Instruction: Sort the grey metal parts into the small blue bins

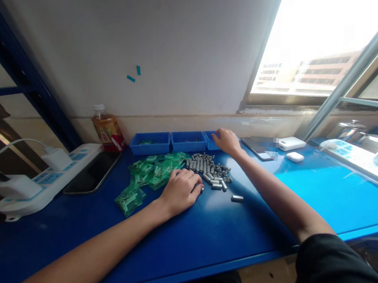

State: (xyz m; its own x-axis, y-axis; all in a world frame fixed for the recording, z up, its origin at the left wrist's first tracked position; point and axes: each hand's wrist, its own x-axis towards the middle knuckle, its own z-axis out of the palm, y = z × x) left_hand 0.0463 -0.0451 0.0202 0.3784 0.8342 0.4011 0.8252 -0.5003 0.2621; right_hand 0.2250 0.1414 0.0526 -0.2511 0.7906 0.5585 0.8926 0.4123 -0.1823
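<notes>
My left hand rests on the blue table with its fingers curled round a small metal piece; only its end shows by the fingertips. Beyond that hand lies a pile of small grey metal cylinders, some in a row. My right hand reaches over the rightmost blue bin. Its fingers are bent and drawn together, and whatever is at the fingertips is hidden. Left of the pile are green plastic bags with small pale parts inside. One loose metal cylinder lies apart at the right.
Two more blue bins, the left one and the middle one, stand along the wall. At left are a bottle, a phone and a power strip. A dark tablet-like slab and white cases lie at right.
</notes>
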